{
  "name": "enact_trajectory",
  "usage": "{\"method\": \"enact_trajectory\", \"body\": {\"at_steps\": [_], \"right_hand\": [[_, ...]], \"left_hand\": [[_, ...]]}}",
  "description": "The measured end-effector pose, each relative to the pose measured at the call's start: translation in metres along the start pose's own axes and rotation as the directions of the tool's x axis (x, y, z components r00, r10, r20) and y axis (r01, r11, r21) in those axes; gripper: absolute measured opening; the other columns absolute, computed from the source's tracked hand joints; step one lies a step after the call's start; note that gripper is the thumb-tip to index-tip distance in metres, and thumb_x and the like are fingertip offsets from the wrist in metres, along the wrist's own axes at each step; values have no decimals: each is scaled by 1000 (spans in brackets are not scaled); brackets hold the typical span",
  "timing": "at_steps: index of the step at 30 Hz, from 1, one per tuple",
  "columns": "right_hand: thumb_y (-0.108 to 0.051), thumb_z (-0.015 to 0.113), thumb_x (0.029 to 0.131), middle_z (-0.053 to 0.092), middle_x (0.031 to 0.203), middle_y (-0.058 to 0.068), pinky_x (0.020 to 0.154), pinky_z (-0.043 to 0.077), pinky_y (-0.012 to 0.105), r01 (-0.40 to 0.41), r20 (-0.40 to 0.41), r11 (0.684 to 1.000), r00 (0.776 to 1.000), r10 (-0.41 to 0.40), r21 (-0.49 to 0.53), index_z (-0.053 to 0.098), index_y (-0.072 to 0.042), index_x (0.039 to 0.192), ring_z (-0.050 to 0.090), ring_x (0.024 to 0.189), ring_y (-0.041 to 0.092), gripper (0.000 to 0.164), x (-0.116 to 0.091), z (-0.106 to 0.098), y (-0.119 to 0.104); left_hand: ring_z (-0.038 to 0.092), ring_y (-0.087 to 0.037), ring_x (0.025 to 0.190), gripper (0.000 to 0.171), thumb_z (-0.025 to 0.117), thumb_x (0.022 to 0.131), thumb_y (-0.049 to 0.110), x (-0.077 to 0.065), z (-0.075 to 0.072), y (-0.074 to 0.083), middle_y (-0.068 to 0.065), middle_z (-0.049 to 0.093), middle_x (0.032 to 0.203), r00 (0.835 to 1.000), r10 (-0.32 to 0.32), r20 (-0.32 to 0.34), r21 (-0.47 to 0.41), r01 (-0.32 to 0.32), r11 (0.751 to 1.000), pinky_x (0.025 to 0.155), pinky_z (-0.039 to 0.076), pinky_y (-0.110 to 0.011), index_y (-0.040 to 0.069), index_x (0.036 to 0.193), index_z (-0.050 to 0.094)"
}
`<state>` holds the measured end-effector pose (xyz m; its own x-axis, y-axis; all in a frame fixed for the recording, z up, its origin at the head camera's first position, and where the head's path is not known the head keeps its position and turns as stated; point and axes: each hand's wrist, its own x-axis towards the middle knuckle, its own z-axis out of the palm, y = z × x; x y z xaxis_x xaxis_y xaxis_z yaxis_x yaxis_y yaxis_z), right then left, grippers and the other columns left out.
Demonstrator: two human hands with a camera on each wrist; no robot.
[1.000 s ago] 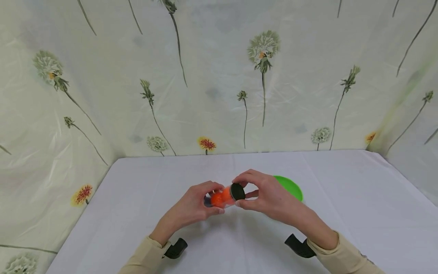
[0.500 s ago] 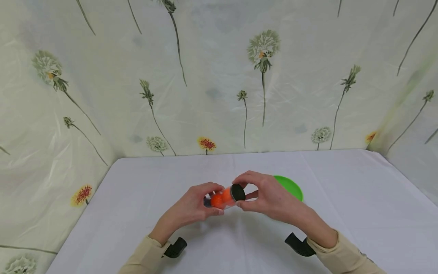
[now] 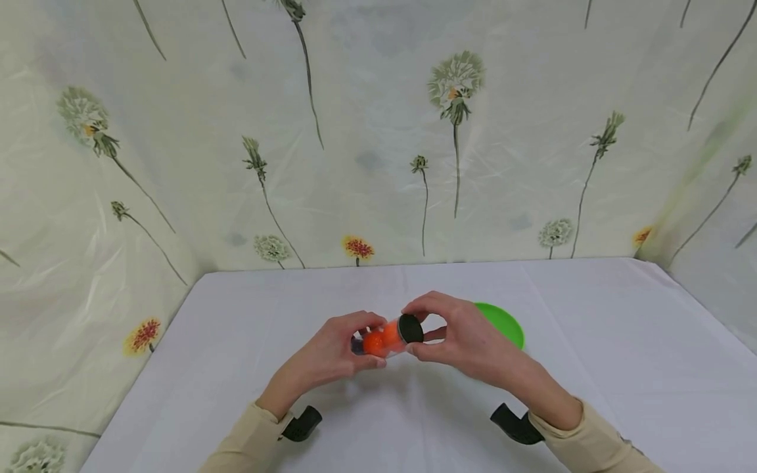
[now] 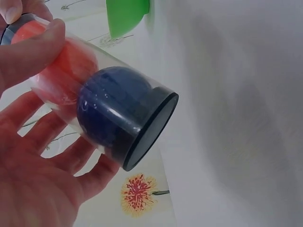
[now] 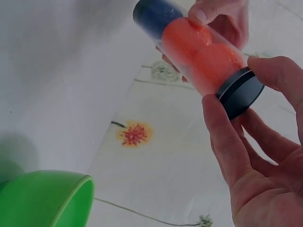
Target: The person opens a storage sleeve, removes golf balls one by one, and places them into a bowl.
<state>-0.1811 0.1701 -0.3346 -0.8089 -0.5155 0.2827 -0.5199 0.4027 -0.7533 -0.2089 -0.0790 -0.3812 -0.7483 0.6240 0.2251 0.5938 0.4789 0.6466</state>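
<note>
Head view: clear plastic tube (image 3: 386, 337) with orange and blue balls, held above white tabletop (image 3: 591, 341); left hand (image 3: 331, 355) gripping body, right hand (image 3: 467, 338) pinching black cap (image 3: 410, 328). Green bowl (image 3: 503, 323) behind. No readable writing.

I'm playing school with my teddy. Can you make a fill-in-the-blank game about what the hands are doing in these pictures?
1. The left hand holds a clear tube with two orange balls and one ____ ball inside.
2. The right hand pinches the tube's black ____.
3. Beside the right hand, on the table, sits a ____ bowl.

Missing words: blue; cap; green
</note>
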Motion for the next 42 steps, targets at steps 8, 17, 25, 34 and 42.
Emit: {"method": "enact_trajectory", "body": {"at_steps": [8,17,25,34,42], "right_hand": [[-5,80,81,64,110,-6,76,56,27,25,-18,1000,1000,-25,-9,65,-15,115,61,100,14,38,3,-4,-2],[-9,80,83,63,113,-3,79,55,27,6,-44,999,999,-4,42,65,-13,117,62,103,15,38,5,-5,-2],[-8,80,83,63,115,-2,80,55,27,-17,-57,999,998,19,43,64,-12,119,62,102,16,40,4,-6,1],[-6,79,82,62,115,1,82,54,27,-97,-85,991,991,104,92,62,-16,119,63,103,17,43,1,-5,3],[-5,78,81,62,114,1,85,53,30,-101,-113,986,987,116,131,61,-17,116,62,106,15,40,1,-3,4]], "left_hand": [[55,-10,93,44,81,83,25,-1,-2,0,12,61,106,1000,-26,-12,2,26,1000,77,51,-28,18,123,63],[55,-10,93,47,81,82,23,-1,-4,-2,10,62,108,999,-23,-33,3,23,1000,76,50,-28,16,125,62],[55,-10,95,49,81,82,24,-2,-4,-7,12,62,109,997,-67,-36,-5,67,998,79,51,-31,17,126,62],[55,-10,95,48,81,82,23,-4,-6,-7,13,61,108,996,-69,-49,-19,68,997,80,51,-31,17,125,62],[56,-9,95,47,81,82,21,-6,-9,-8,16,61,107,994,-82,-67,-64,78,995,82,51,-32,20,125,63]]}}
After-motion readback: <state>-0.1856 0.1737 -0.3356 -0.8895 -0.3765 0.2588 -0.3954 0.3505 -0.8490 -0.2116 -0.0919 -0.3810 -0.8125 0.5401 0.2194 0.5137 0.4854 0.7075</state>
